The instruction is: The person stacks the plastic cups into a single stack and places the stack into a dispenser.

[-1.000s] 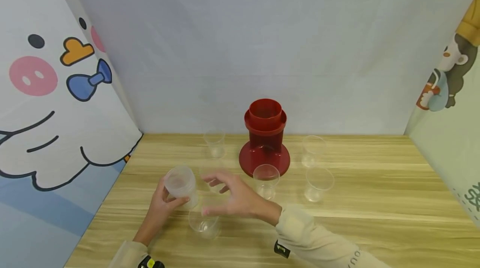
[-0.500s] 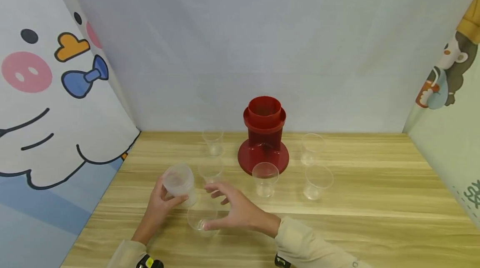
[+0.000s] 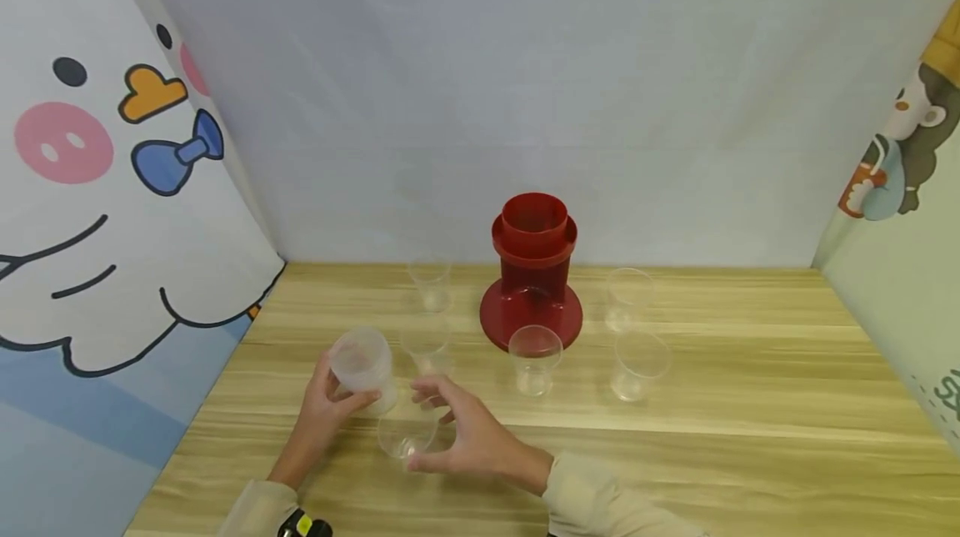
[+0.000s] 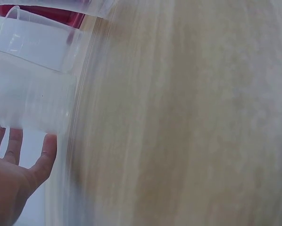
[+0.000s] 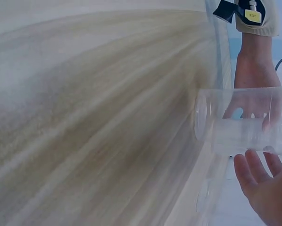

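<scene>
My left hand (image 3: 330, 404) grips a stack of nested plastic cups (image 3: 362, 362), tilted above the table's left part. In the left wrist view the stack (image 4: 28, 96) lies across that hand's fingers (image 4: 46, 155). One clear plastic cup (image 3: 407, 435) stands upright just right of the stack. My right hand (image 3: 472, 441) is curved around its right side, thumb and fingers spread. In the right wrist view, a gap shows between the fingers (image 5: 248, 174) and the cup (image 5: 240, 110); whether the thumb touches the rim I cannot tell.
A red cup-shaped holder (image 3: 533, 270) on a round base stands at the back. More clear cups stand about it: behind left (image 3: 431, 291), front left (image 3: 425, 347), front (image 3: 535, 362), and right (image 3: 640, 366). A pale wall closes the wooden table (image 3: 750, 420) behind.
My right hand has come down and a little toward the person, from above the near cup to beside it. The left hand and its stack have hardly moved.
</scene>
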`<state>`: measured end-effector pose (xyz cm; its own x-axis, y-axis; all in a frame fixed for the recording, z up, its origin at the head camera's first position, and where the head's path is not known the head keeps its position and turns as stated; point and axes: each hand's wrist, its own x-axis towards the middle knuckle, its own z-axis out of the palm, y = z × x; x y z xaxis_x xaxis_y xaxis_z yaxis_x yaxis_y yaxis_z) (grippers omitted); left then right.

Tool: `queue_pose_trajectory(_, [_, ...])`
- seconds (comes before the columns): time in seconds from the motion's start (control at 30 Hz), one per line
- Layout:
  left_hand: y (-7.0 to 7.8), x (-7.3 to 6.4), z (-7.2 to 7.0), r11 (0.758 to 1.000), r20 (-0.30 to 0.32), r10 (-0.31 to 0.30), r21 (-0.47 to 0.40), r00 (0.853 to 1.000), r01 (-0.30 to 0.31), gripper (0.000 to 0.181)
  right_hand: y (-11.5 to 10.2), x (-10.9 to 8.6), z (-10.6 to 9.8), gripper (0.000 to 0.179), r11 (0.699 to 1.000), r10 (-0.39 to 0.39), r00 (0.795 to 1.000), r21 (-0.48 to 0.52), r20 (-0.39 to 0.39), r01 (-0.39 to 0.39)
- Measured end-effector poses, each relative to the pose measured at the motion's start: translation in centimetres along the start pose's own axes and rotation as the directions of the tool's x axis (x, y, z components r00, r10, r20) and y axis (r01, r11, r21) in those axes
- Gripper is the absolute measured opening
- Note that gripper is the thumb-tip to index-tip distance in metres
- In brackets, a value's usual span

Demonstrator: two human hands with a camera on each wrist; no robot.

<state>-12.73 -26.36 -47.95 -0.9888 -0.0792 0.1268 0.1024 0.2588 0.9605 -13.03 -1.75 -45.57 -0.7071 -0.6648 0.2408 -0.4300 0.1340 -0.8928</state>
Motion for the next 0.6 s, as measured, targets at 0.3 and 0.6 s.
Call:
queue_pose_trajectory(0.3, [0.08,-0.12,0.12,1.0,-0.006,-0.005,0.012,1.0,0.005,0.082,-0.08,-0.26,0.18,0.065,0.999,-0.038,0.999,-0.033,-0.026,0.038])
queue_pose_trajectory(0.6, [0.23,-0.14,0.23,1.0,-0.009,-0.005,0.016,1.0,0.006,0.081,-0.46,-0.41,-0.09,0.067,1.0,0.004,0.999,-0.003,-0.049,-0.004])
